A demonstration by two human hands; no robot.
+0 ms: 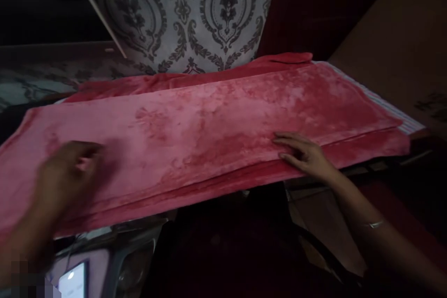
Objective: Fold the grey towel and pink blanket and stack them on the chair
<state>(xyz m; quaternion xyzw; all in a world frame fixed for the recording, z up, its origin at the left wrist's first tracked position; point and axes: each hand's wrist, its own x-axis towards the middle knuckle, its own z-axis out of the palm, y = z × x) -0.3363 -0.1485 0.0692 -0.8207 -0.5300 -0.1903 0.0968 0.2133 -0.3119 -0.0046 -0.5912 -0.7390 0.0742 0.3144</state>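
A long red plush cloth [216,121], folded lengthwise into layers, is spread across the middle of the frame from the left edge to the right, over a surface whose kind cannot be told because the cloth covers it. A striped fabric [391,107] is seen beneath the cloth's right end, at the right of the frame.

The right hand [303,153] is laid flat on the cloth's near edge, right of centre, with the fingers spread wide and pointed toward the left; nothing is gripped by it. A thin bracelet [375,224] is worn on the right forearm, lower right.

The left hand [66,172] is seen at the lower left, on or just above the cloth's left part. It is blurred, so whether it is open or closed on the cloth cannot be told.

A wall covered with grey damask wallpaper [195,14] is seen behind the cloth, at the top centre. A glowing phone screen [73,281] is seen at the bottom left corner, below the cloth's near edge. The rest of the lower frame is too dark to be read.
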